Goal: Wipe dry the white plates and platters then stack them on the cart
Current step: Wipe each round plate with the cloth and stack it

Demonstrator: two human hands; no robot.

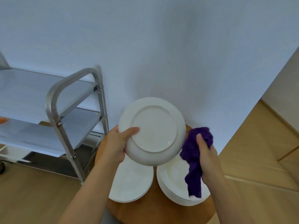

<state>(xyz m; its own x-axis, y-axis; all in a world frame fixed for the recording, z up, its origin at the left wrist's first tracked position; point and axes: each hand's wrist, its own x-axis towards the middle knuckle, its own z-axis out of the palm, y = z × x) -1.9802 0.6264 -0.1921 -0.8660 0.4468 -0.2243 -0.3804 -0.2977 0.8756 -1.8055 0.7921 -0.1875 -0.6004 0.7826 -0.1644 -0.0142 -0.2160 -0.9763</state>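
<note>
I see the white plate (153,131) held up at the centre of the frame, its underside and foot ring turned toward me, tilted above the round wooden desk (145,209). My left hand (118,143) grips its left rim, thumb lying across the back of the plate and the other fingers hidden behind it. My right hand (205,152) is clenched around a purple cloth (194,156), which touches the plate's lower right edge and hangs down in a loose tail. Below the held plate, two stacks sit on the desk: the left stack (131,180) reaches close to the desk's left edge, and the right stack (174,180) lies just beside it, its outer rim near the desk's right edge, with the cloth's tail draped over it. A narrow gap separates the two stacks. To the left of the frame stands the steel cart (53,101), its curved handle and upright post near the desk but apart from it; its shelves stretch away toward the left border. A pale wall fills the upper frame, and wooden floor (258,159) opens out at lower right.
</note>
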